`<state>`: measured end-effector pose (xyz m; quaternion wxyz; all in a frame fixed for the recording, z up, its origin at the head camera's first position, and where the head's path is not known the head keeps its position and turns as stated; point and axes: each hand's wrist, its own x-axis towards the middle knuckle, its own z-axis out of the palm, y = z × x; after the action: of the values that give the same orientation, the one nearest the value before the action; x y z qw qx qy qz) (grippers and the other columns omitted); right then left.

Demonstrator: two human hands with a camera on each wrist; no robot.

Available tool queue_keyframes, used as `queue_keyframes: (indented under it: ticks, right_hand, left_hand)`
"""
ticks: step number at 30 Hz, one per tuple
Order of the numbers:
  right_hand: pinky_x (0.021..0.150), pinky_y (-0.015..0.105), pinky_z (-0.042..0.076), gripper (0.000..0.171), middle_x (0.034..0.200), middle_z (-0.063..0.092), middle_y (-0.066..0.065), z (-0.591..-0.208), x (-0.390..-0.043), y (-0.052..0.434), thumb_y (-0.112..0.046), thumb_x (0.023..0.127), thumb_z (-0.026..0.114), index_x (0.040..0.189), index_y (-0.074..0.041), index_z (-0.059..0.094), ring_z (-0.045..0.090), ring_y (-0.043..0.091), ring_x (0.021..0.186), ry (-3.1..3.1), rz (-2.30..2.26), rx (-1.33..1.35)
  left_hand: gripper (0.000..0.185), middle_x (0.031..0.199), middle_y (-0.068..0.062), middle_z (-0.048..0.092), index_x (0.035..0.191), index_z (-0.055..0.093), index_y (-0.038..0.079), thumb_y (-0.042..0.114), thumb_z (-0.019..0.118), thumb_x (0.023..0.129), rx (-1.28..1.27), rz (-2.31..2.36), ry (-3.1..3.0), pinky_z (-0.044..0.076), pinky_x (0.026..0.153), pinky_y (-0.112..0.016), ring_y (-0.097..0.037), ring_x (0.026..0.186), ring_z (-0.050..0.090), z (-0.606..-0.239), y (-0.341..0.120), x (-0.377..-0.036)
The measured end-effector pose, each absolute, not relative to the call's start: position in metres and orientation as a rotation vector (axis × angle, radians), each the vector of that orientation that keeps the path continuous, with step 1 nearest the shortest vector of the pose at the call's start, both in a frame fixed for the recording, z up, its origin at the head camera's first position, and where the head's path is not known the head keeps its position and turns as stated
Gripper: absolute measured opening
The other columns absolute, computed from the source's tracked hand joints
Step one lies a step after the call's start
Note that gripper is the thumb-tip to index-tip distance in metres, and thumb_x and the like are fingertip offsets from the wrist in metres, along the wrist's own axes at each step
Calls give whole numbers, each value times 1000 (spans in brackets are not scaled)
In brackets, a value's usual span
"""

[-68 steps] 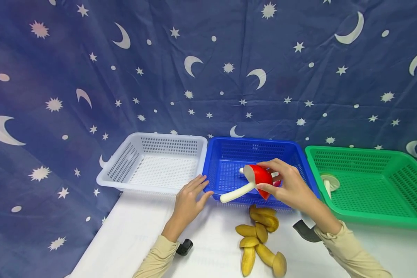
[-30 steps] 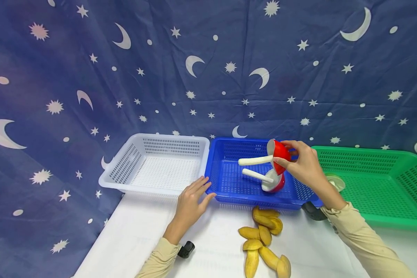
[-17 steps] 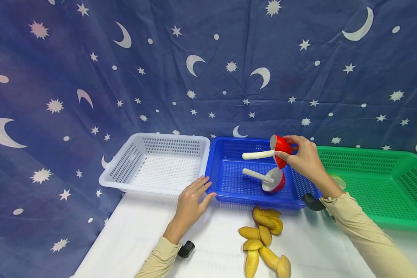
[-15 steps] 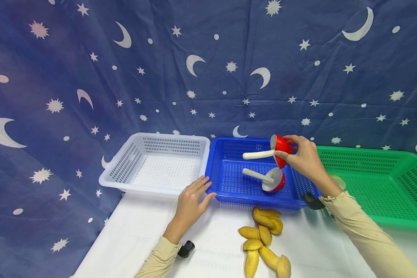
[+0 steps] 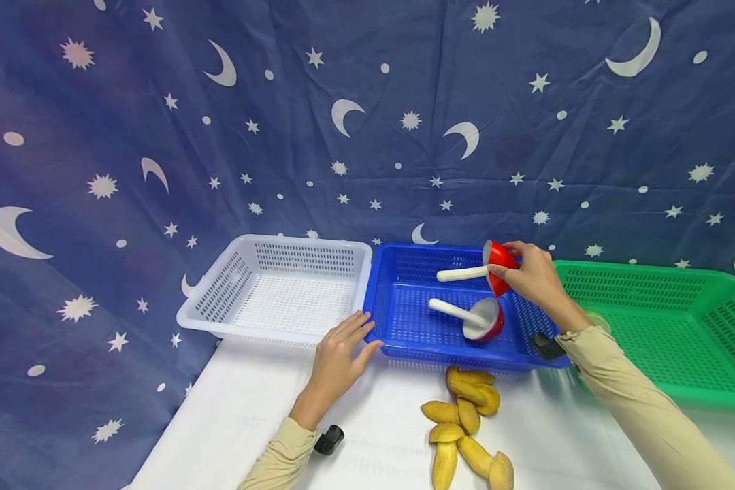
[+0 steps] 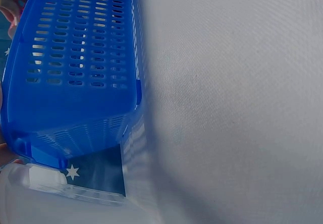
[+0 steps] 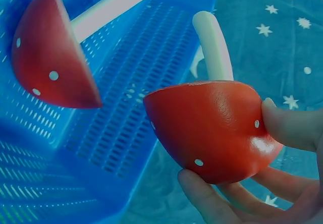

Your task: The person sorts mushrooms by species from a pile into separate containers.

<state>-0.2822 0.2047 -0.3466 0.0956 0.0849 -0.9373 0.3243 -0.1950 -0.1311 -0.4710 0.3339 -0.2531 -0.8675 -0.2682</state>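
My right hand (image 5: 535,278) grips a toy mushroom (image 5: 498,254) by its red cap, over the back right of the blue basket (image 5: 459,354). In the right wrist view, thumb and fingers lie around the white-spotted cap (image 7: 207,128), and the pale stem points up. A second red-capped mushroom (image 5: 493,321) lies on its side in the blue basket, its white stem pointing left. My left hand (image 5: 335,357) has its fingers at the front left corner of the blue basket, beside the white basket (image 5: 263,334).
A green basket (image 5: 667,389) stands at the right, with a pale round thing (image 5: 599,322) partly behind my right forearm. Several yellow-brown mushrooms (image 5: 444,463) lie on the white tablecloth (image 5: 380,435) in front of the blue basket. A blue star-and-moon curtain (image 5: 380,150) hangs behind.
My right hand has carried the held mushroom back and right from the basket's front, uncovering the mushroom lying there. In the last half second it shifted only slightly. My left hand stayed put.
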Motion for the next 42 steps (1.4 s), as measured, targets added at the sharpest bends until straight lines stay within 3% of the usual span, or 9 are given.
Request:
queue_keyframes:
  ticks: [12,21,30,35,42]
  right_hand:
    - [69,48,54,54,107,56,35,-367,-303,212,-17,87,65,125,16,46,54,43,88,-2832,889,230]
    - [67,46,56,56,104,56,36,-383,-312,220,-17,87,64,124,20,44,57,42,83,-2879,872,168]
    - [73,47,54,56,109,55,37,-393,-316,224,-20,88,62,123,20,44,54,43,91,-2986,855,158]
    - [75,49,52,45,106,56,35,-395,-316,230,-16,88,57,116,18,50,51,47,96,-3035,837,112]
    - [68,45,53,37,97,60,34,-393,-311,235,-5,80,52,110,18,53,57,41,84,-3024,885,151]
  left_hand:
    - [38,121,-10,63,110,70,2,31,70,85,-661,-696,-2254,44,99,-37,-24,118,55,-471,-132,-195]
    - [38,121,-10,63,110,70,2,31,69,86,-658,-687,-2271,44,100,-37,-23,119,55,-471,-131,-194]
    - [39,122,-9,63,111,69,2,32,69,86,-651,-692,-2280,44,100,-37,-22,120,54,-470,-131,-194]
    - [39,122,-9,63,111,69,2,32,69,86,-648,-693,-2286,44,99,-38,-22,120,54,-471,-130,-194]
    - [39,122,-9,63,111,69,3,32,69,86,-652,-685,-2276,45,98,-39,-23,119,55,-471,-130,-194]
